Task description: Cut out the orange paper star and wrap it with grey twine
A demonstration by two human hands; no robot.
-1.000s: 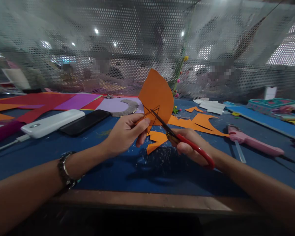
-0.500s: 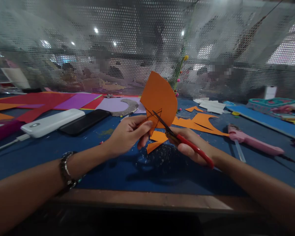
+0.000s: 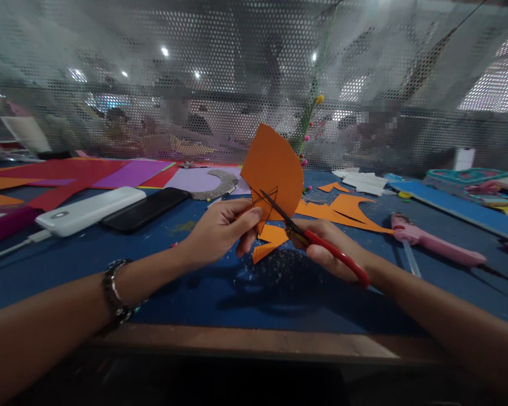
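Presently, the left hand (image 3: 220, 234) is pinching, between thumb and fingers, the lower left edge of an orange paper piece (image 3: 275, 160), which stands nearly upright above the blue tabletop (image 3: 182, 301) and has dark lines drawn on it. The right hand (image 3: 350, 247) is wrapped around the red-handled scissors (image 3: 338, 257), whose dark blades reach over these lines. Orange scraps (image 3: 346, 204) lie behind, and farther right rests a pink glue gun (image 3: 444, 243).

Front-middle tabletop (image 3: 195, 304) free; pink glue gun (image 3: 442, 246) obstructs right.
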